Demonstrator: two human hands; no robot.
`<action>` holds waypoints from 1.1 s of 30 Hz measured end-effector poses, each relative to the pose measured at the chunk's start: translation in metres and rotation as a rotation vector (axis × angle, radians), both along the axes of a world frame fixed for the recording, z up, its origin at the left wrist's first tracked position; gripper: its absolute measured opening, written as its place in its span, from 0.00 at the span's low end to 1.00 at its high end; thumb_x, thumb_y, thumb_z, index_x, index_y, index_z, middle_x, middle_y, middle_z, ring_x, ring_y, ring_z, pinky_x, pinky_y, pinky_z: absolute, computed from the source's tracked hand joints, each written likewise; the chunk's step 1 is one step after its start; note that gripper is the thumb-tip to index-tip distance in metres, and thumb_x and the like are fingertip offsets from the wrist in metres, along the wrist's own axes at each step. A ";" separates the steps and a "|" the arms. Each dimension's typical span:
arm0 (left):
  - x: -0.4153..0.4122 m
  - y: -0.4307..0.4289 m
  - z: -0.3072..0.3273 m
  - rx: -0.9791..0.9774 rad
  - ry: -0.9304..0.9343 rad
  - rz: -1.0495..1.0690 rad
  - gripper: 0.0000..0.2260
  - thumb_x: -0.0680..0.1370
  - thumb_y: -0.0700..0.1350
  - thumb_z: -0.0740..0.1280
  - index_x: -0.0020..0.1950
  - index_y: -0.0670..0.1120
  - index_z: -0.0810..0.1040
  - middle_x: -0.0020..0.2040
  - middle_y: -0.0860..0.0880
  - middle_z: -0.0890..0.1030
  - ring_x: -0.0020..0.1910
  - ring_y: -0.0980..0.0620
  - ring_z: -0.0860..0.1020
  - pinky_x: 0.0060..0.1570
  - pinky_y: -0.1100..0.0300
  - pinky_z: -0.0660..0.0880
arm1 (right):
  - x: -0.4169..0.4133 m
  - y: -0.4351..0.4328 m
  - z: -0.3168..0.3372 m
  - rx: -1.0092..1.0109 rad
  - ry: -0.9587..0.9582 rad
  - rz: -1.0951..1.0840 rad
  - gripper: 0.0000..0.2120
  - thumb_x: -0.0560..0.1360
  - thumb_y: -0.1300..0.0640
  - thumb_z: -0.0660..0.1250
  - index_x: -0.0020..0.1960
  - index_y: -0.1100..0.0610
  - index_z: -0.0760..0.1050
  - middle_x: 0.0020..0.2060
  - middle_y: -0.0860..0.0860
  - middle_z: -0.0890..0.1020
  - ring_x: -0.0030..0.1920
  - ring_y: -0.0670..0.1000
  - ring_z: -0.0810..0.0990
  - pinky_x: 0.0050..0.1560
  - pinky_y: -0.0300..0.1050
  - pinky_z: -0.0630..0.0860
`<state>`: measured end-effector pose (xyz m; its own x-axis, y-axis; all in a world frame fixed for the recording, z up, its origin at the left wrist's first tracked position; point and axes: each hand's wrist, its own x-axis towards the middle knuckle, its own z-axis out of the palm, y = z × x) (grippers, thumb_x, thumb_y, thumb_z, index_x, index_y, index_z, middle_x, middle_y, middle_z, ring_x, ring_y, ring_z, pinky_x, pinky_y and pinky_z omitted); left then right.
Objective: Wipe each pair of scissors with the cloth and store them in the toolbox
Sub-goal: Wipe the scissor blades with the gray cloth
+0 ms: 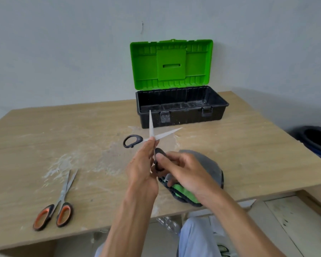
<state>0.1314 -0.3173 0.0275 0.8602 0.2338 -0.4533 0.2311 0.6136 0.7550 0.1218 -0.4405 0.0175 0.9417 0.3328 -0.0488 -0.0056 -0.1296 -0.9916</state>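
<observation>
Left hand [141,167]: fingers [149,145] pinched on the black-handled scissors [152,134] at the pivot, which holds them up off the bench [44,136]. Blades wide apart, one pointing up and away, the other out to the right. One handle loop juts left of the fingertips.

Right hand [185,171]: thumb and fingers curled round the other handle loop, nearer the body. Lower fingers sit against the cloth [206,164]; cannot tell whether they grip it. Cloth is grey with a green and dark edge, bunched on the bench's near edge under that hand.

Orange-handled scissors [57,203] lie flat on the bench, well to the left, blades slightly parted, handles toward the person. Pale dusty smears on the wood between them and the hands.

Toolbox [182,117] at the bench's far side, against the wall: black base, green lid [171,64] standing open. The visible floor shows low dividers and pale specks.

Dark tub [315,140] at right, off the bench; contents unreadable.
</observation>
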 end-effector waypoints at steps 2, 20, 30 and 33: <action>-0.003 -0.002 -0.001 0.037 -0.042 -0.019 0.13 0.74 0.51 0.73 0.54 0.45 0.85 0.47 0.50 0.85 0.45 0.52 0.79 0.41 0.56 0.74 | 0.003 -0.001 -0.002 0.082 -0.030 -0.073 0.08 0.81 0.53 0.72 0.52 0.57 0.87 0.41 0.56 0.89 0.30 0.45 0.80 0.31 0.36 0.76; 0.031 -0.009 -0.004 0.186 -0.285 -0.047 0.07 0.72 0.38 0.74 0.48 0.36 0.85 0.40 0.39 0.85 0.39 0.48 0.84 0.43 0.59 0.83 | 0.059 -0.040 0.027 -0.128 -0.098 -0.296 0.09 0.80 0.46 0.72 0.46 0.49 0.88 0.33 0.43 0.86 0.31 0.38 0.79 0.31 0.29 0.70; 0.132 0.029 0.017 0.637 -0.309 -0.138 0.07 0.77 0.48 0.71 0.46 0.46 0.86 0.44 0.48 0.88 0.47 0.51 0.85 0.49 0.55 0.83 | 0.180 -0.029 0.069 -0.109 -0.046 -0.290 0.05 0.77 0.62 0.76 0.52 0.62 0.86 0.38 0.54 0.88 0.30 0.44 0.83 0.34 0.36 0.82; 0.170 0.048 0.020 1.176 -0.360 -0.024 0.09 0.79 0.48 0.68 0.55 0.47 0.86 0.53 0.50 0.86 0.49 0.56 0.82 0.50 0.66 0.78 | 0.232 -0.016 0.073 -0.196 -0.019 -0.361 0.07 0.77 0.65 0.75 0.53 0.67 0.85 0.42 0.58 0.87 0.29 0.47 0.83 0.32 0.37 0.82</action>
